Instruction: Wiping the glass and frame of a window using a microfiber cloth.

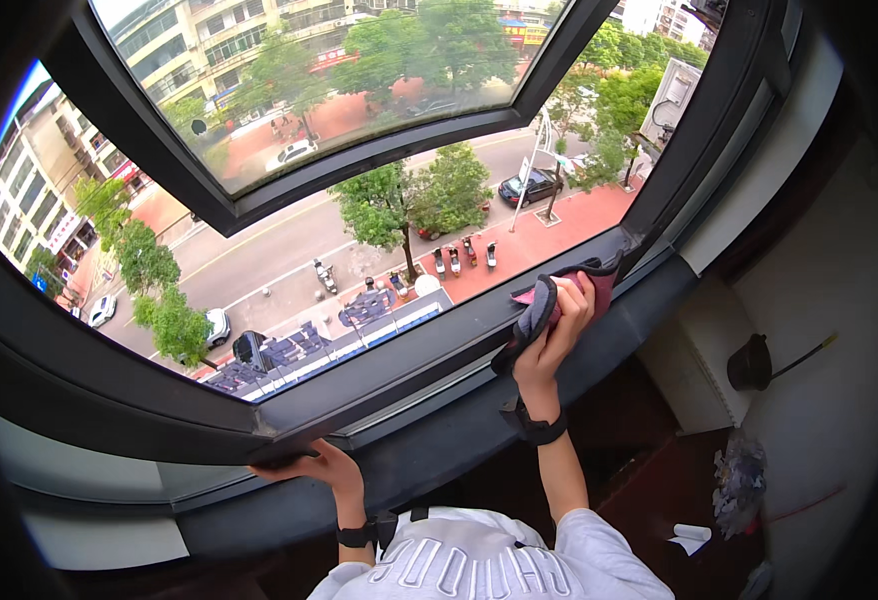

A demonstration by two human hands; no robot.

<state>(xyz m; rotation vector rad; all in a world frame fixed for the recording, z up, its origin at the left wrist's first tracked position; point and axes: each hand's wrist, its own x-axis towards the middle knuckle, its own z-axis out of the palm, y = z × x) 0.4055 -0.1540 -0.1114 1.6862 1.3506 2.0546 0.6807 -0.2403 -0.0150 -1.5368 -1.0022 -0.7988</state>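
My right hand (560, 322) clasps a folded cleaning cloth (532, 315), grey and pink with a dark border. The cloth rests against the lower rail of the dark metal window frame (409, 349), near its right corner. At the frame's lower left corner, my left hand (326, 469) grips the edge from the room side, its fingertips partly hidden by the frame. Above both hands an outward-opening window sash (379, 154) is tilted out over the street, its glass hazy and smudged. Each wrist wears a black band.
A dark window sill (439, 450) runs below the frame. Outside, far below, lie a street with trees (409, 199), parked scooters and cars. On the room's floor at right are a long-handled dustpan (750, 364), a crumpled plastic bag (739, 484) and a white roll (690, 534).
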